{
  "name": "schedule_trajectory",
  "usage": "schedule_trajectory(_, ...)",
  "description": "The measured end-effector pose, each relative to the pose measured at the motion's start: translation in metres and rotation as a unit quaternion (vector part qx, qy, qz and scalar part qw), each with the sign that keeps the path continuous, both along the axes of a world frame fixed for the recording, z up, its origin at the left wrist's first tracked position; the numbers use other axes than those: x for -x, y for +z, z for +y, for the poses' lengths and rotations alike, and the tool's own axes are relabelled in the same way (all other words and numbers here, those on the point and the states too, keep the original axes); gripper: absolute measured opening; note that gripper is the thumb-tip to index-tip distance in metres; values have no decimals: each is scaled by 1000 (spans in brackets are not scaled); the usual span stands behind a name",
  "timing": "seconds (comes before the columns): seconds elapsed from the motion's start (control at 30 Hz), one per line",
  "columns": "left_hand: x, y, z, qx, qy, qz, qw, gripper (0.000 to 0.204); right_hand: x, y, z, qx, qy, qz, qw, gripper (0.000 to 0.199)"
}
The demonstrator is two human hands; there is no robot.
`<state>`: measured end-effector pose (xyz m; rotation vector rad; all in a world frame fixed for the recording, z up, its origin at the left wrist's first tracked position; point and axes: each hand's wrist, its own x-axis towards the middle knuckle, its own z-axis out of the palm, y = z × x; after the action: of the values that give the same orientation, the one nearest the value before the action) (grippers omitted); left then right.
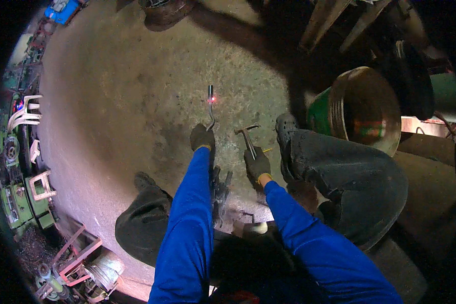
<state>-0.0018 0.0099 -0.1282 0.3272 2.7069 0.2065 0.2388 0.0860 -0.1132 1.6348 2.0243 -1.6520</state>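
Stained concrete floor (126,96); left hand (201,138) grips hooked rod (211,109), right hand (257,163) grips hammer (248,139).

A rough, stained concrete floor (121,96) fills the dim workshop, lit brightest at its middle. Green machines (15,202) with white frames line the left edge. A large green-and-rust metal drum (359,109) lies at right, and a rusty round pot (164,11) stands at the top.
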Motion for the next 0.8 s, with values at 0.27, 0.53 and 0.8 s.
schedule_trajectory(0.27,-21,82,10,28,-64,-33,997,47,-1,24,11,40,-45,-12,998,50)
schedule_trajectory(0.53,38,49,-74,-41,-86,2,995,44,-22,32,-4,145,-73,46,986,44)
schedule_trajectory(0.8,52,41,-139,76,-134,50,987,39,-6,19,-23,336,-210,172,902,36)
